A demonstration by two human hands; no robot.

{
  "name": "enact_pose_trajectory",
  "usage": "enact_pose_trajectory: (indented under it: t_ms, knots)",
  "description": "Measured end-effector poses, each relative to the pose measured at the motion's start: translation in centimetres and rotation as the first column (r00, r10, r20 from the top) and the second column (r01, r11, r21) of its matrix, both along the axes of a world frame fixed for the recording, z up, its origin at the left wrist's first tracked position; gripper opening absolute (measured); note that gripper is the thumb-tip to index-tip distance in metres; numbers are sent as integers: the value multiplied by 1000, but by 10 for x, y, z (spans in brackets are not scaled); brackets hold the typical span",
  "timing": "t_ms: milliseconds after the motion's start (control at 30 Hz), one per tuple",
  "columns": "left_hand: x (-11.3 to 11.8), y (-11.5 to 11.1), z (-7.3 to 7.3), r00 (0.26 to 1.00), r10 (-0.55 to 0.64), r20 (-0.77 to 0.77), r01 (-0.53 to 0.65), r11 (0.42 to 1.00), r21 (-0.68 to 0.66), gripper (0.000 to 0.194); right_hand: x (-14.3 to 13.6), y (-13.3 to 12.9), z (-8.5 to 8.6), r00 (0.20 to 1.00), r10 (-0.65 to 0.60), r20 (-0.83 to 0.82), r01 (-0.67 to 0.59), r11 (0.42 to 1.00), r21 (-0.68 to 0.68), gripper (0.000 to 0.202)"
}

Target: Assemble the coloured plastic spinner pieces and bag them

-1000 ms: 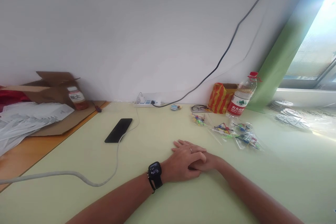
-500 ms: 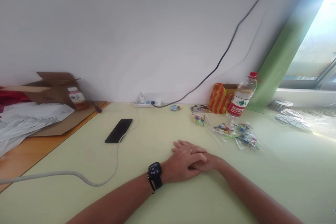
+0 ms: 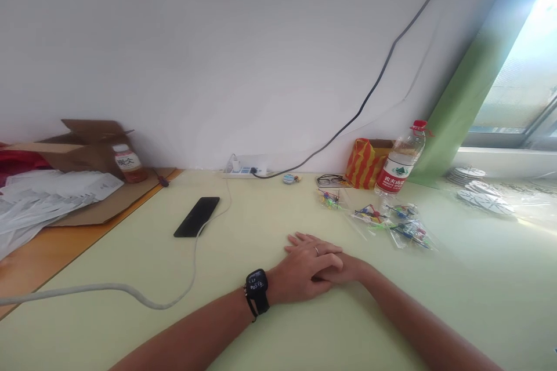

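Observation:
My left hand (image 3: pixel 300 269), with a ring and a black watch (image 3: pixel 257 286) at its wrist, lies across the back of my right hand (image 3: pixel 348 268). Its fingers drape loosely over the other hand, the index finger bent and apart from the thumb. Beneath it, my right hand rests flat on the pale green table (image 3: pixel 278 336). Only its stretched fingertips and wrist side show; the rest is covered. No object can be seen in either hand. Closest to the hands are small plastic bags of colourful pieces (image 3: pixel 369 215) on the right.
A black phone (image 3: pixel 197 217) and a white cable (image 3: pixel 126 288) lie left. Along the wall are a power strip (image 3: pixel 239 173), glasses (image 3: pixel 331 179), a striped bag (image 3: pixel 362 163) and a large water bottle (image 3: pixel 398 165). White discs (image 3: pixel 483 197) are stacked right; a cardboard box (image 3: pixel 93 139) and drink bottle (image 3: pixel 129 163) stand left.

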State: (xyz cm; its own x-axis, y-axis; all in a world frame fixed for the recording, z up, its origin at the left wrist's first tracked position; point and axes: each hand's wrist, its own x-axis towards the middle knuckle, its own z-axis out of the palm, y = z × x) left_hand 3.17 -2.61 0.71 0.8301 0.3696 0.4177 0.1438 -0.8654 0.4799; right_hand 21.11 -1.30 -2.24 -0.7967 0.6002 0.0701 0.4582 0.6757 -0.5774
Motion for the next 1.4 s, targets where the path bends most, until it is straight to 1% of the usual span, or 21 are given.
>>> enact_pose_trajectory:
  t_ms: [67,167,300,533,600,667,800,933,1000,1100,1133,1267,1400]
  knots:
    - [0,0,0,1000,4,2,-4,1000,5,21,1,1,0,1000,7,-1,-7,1000,3,68]
    - [0,0,1,1000,6,13,-6,1000,10,12,1,1,3,1000,23,-3,-23,1000,3,68]
    - [0,-1,2,1000,11,5,-11,1000,18,12,1,-1,6,1000,26,-9,-26,1000,4,69]
    - [1,0,0,1000,7,-6,-7,999,36,35,-3,-2,2,1000,-26,2,26,1000,-14,67]
    - [1,-1,-1,1000,3,-2,-3,999,54,38,-3,-2,2,999,-37,10,37,999,-28,66]
    - [1,-1,0,1000,7,4,-8,998,65,35,-2,-3,4,999,-38,-2,38,999,-36,65]
    - [1,-2,1,1000,16,3,-16,998,53,22,0,-4,5,998,-10,-63,10,1000,-9,64]
    - [1,-2,2,1000,10,-16,-9,999,52,10,0,-1,2,999,22,-48,-22,1000,4,67]
    - [1,-2,1,1000,7,-16,-6,998,61,12,0,1,0,999,19,-35,-19,1000,-5,68]
    - [1,-2,1,1000,7,-7,-7,998,70,25,-1,1,-1,1000,1,-4,-1,1000,-24,68]
    - [1,-2,1,1000,6,-4,-6,998,66,27,0,1,-1,1000,3,1,-3,1000,-23,68]
    - [1,-2,1,1000,-2,4,2,1000,30,15,1,-1,2,999,28,-33,-28,1000,2,68]
    - [0,-2,2,1000,0,0,0,999,33,18,2,-2,4,999,15,-42,-15,1000,-7,69]
